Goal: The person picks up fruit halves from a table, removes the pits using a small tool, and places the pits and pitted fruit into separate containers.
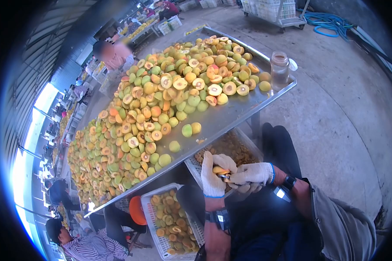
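Observation:
My left hand [214,173], in a white knit glove, is closed around a yellow-orange stone fruit half [220,170]. My gloved right hand [251,174] meets it, its fingers closed on a small dark, metal-looking tool [224,176] against the fruit; most of the tool is hidden. Below both hands is a white crate [194,170] of brown pits and scraps [233,148]. In front of me a metal table [231,116] bears a large heap of halved, peach- or apricot-like fruit [152,104], many halves with pits showing.
A white basket [147,204] of fruit halves stands lower left, near an orange-red bowl or stool top [137,210]. A clear jar [279,69] stands at the table's right corner. Other people [113,54] sit across and left. A cart with crates [274,11] and blue hose [329,22] are behind.

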Available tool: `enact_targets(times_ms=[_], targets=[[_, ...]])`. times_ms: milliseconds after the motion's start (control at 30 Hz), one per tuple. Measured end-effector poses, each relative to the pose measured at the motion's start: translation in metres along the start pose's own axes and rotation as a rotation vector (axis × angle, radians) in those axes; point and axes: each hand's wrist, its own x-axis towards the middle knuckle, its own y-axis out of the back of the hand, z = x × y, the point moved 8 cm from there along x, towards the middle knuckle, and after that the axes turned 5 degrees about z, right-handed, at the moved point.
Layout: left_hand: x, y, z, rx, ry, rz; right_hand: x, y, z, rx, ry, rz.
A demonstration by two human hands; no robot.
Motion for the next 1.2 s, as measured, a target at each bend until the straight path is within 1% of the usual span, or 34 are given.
enact_targets(times_ms=[33, 67, 100, 133, 167, 200, 233, 300, 333, 367, 400, 433, 500, 567, 633, 667, 700, 733, 767, 833, 867, 900, 933, 967, 1000, 1033, 1100, 1133, 1200], targets=[[0.0, 0.006, -0.004, -0.029, 0.037, 0.04, -0.001, 0.003, -0.005, 0.017, 0.047, 0.041], [0.001, 0.008, -0.005, -0.03, 0.03, 0.043, -0.001, 0.006, -0.012, 0.03, 0.097, 0.079], [0.002, 0.016, -0.009, -0.132, 0.054, 0.118, 0.001, 0.008, -0.009, 0.026, 0.098, 0.074], [0.003, 0.023, -0.014, -0.234, 0.078, 0.192, 0.003, 0.011, -0.003, 0.133, 0.112, 0.025], [0.004, 0.025, -0.016, -0.233, 0.072, 0.195, 0.005, 0.016, 0.003, 0.241, 0.122, -0.024], [0.004, 0.037, -0.018, -0.216, 0.045, 0.301, 0.005, 0.015, 0.002, 0.344, 0.163, -0.185], [0.002, 0.05, -0.018, -0.2, 0.015, 0.408, 0.003, 0.011, -0.001, 0.342, 0.157, -0.195], [-0.002, 0.063, -0.009, -0.245, 0.003, 0.388, -0.002, 0.023, -0.01, 0.337, 0.214, 0.096], [-0.005, 0.068, 0.003, -0.083, -0.062, 0.379, 0.006, 0.032, -0.008, 0.235, 0.218, 0.169], [-0.009, 0.072, 0.015, 0.081, -0.124, 0.37, 0.009, 0.031, -0.008, 0.234, 0.217, 0.157], [-0.017, 0.076, 0.029, 0.144, -0.165, 0.365, 0.012, 0.038, -0.002, 0.252, 0.171, 0.247], [-0.024, 0.088, 0.043, 0.092, -0.208, 0.415, 0.014, 0.046, 0.003, 0.269, 0.125, 0.337], [-0.052, 0.096, 0.095, 1.017, -0.548, 0.588, 0.018, 0.048, 0.004, 0.219, 0.139, 0.357], [-0.081, 0.099, 0.14, 1.346, -0.666, 0.688, 0.017, 0.055, 0.005, 0.106, 0.114, 0.462], [-0.104, 0.162, 0.17, 0.97, -0.427, 1.095, 0.018, 0.057, 0.007, 0.081, 0.104, 0.489], [-0.107, 0.184, 0.183, 0.974, -0.429, 1.097, 0.018, 0.059, 0.009, 0.053, 0.092, 0.519], [-0.113, 0.2, 0.202, 1.32, -0.492, 1.192, 0.02, 0.06, 0.011, 0.056, 0.092, 0.515], [-0.113, 0.187, 0.215, 1.674, -0.551, 1.27, 0.023, 0.062, 0.012, 0.021, 0.102, 0.522], [-0.107, 0.188, 0.217, 1.677, -0.553, 1.271, 0.026, 0.063, 0.011, -0.015, 0.113, 0.53], [-0.074, 0.187, 0.215, 1.535, -0.45, 1.15, 0.024, 0.06, 0.009, -0.026, 0.107, 0.547], [-0.051, 0.147, 0.212, 1.594, -0.46, 1.033, 0.024, 0.06, 0.008, -0.037, 0.102, 0.568], [-0.025, 0.178, 0.204, 1.544, -0.629, 0.935, 0.025, 0.061, 0.009, -0.037, 0.105, 0.567], [0.002, 0.174, 0.194, 1.572, -0.589, 0.891, 0.025, 0.065, 0.011, -0.048, 0.113, 0.577], [0.028, 0.185, 0.18, 1.489, -0.603, 0.823, 0.025, 0.069, 0.013, -0.059, 0.122, 0.591], [0.049, 0.167, 0.171, 1.536, -0.495, 0.772, 0.025, 0.072, 0.016, -0.055, 0.124, 0.597], [0.075, 0.175, 0.16, 1.534, -0.507, 0.687, 0.024, 0.076, 0.018, -0.062, 0.132, 0.612], [0.116, 0.195, 0.138, 1.689, -0.424, 0.716, 0.023, 0.081, 0.02, -0.067, 0.14, 0.633], [0.128, 0.194, 0.13, 1.686, -0.423, 0.709, 0.022, 0.083, 0.021, -0.055, 0.143, 0.645], [0.148, 0.2, 0.113, 1.975, -0.195, 0.765, 0.021, 0.084, 0.019, -0.046, 0.138, 0.658]])
